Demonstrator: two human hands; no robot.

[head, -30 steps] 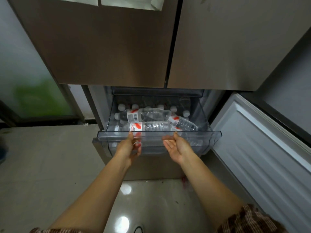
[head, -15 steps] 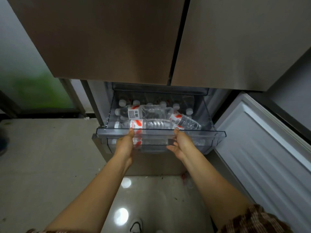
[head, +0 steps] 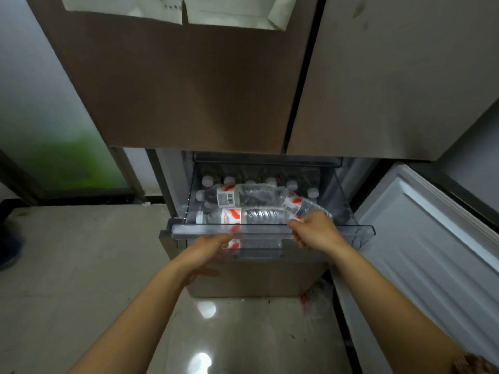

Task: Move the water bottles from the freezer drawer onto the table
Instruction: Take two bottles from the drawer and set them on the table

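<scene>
The clear freezer drawer (head: 359, 230) is pulled out below the fridge's upper doors. Several water bottles with red-and-white labels fill it. One bottle (head: 243, 215) lies along the front wall, another (head: 243, 195) behind it, and a third (head: 302, 205) slants at the right. White caps of upright bottles show at the back. My right hand (head: 316, 232) lies over the drawer's front rim, thumb above and fingers curled below it, next to the slanted bottle. My left hand (head: 208, 251) sits just under the rim, fingers stretched toward the front wall and holding nothing.
The open freezer door (head: 432, 252) stands to the right, close to my right arm. A closed lower drawer front (head: 243, 279) is below the open drawer. Glossy tiled floor (head: 67, 265) spreads left and beneath me. Papers (head: 229, 12) hang on the upper door.
My left hand has let go of the rim and dropped below it. My right hand has shifted up over the rim toward the slanted bottle.
</scene>
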